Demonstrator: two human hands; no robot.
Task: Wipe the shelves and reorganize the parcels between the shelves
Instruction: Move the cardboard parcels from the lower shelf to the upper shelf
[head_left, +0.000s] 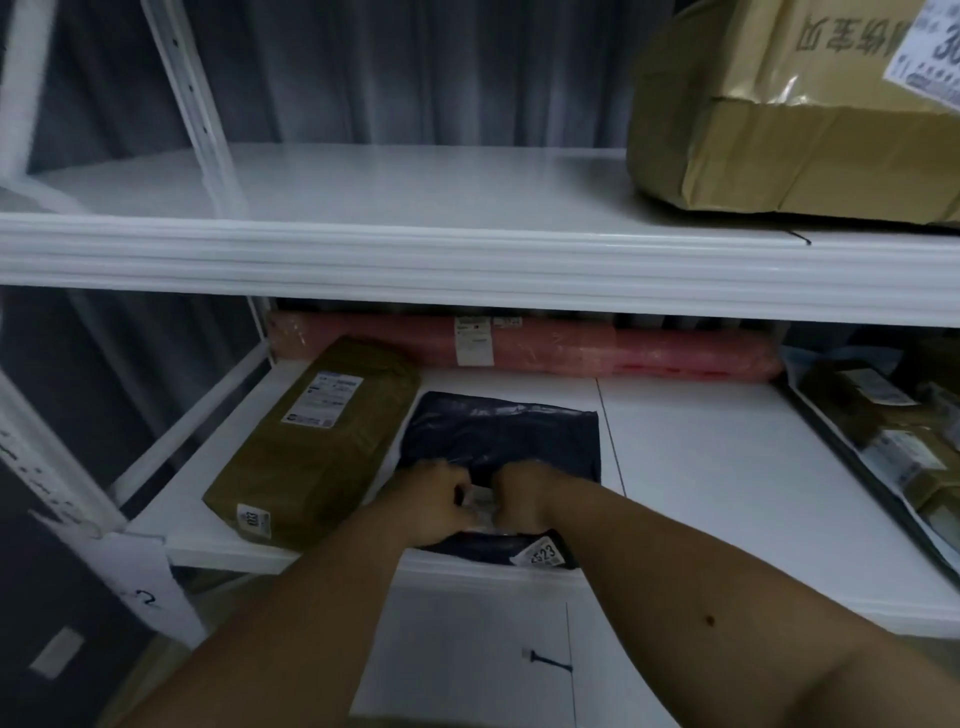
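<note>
Both hands, left hand (434, 501) and right hand (519, 499), have fingers clamped on the dark bag (501, 441); its slippery front edge overhangs the shelf (701, 467) and could slide off.

- White metal shelf (467, 260)
- Dark navy plastic parcel (504, 431), white label
- Olive-brown taped parcel (317, 441)
- Pink-red roll (571, 345)
- Tan cardboard box (789, 114), black characters

Both bare forearms reach forward and converge toward the middle. The left hand (434, 501) and right hand (524, 496) sit close together, almost touching, knuckles up and fingers curled under in a closed grip. The fingertips are hidden. The wrists are bent slightly down, the right forearm lying lower and nearer.
</note>
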